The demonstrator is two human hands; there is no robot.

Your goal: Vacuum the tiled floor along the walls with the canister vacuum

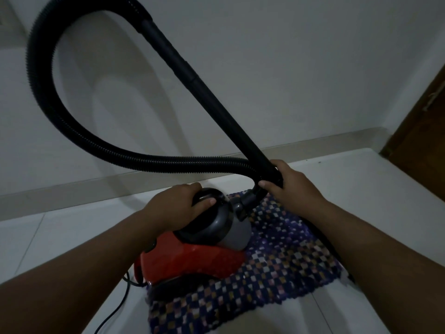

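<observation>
Person's left hand [179, 204] sits on the grey top of the red canister vacuum [199, 251], fingers [204, 202] curled over the black carry handle, thumb side pressed against it. Right hand [287, 180] wraps closed around the lower end of the black wand [216, 97], fingers [265, 184] curled round it just above the hose cuff; the corrugated hose [48, 97] loops up and away to the left of those fingers. Canister rests partly on a checkered woven mat [277, 268], directly beneath the left fingers, power cord [120, 302] trailing off behind the wrist. White tiled floor [48, 235] and skirting lie beyond the fingertips, along the wall [289, 56]. No floor nozzle visible, wand tip out of frame or hidden. Judged stage: setup or repositioning only, no sign of suction head on the tiles; the wall-edge passes look entirely left to do
</observation>
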